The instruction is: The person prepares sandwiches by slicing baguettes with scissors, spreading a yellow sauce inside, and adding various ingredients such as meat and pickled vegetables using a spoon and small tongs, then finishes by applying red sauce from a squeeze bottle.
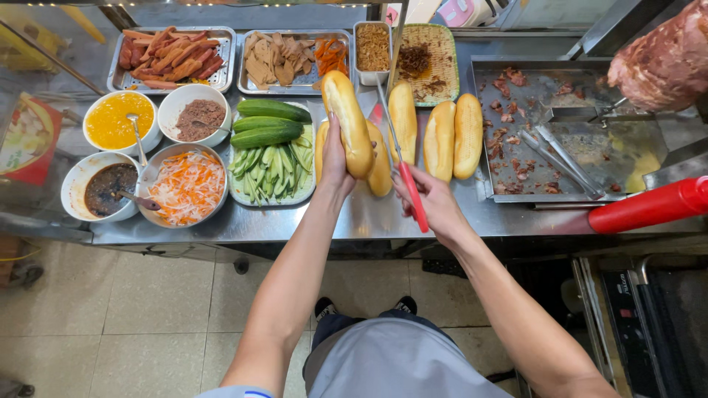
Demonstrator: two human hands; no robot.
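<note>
The left hand (335, 158) is curling its fingers (330, 125) closed around a long golden bread roll (348, 121), lifting it at the centre of the frame, tilted, crust smooth and uncut. The right hand (431, 199) is gripping the red handle of a knife (402, 158), fingers wrapped shut, blade pointing toward the upper frame. More rolls (453, 136) are lying just right on the steel bench (354, 217); a tray of cucumbers (271, 158) is sitting left.

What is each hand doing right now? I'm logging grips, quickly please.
Left hand: closed around a long golden bread loaf.
Right hand: closed on a red-handled knife.
</note>
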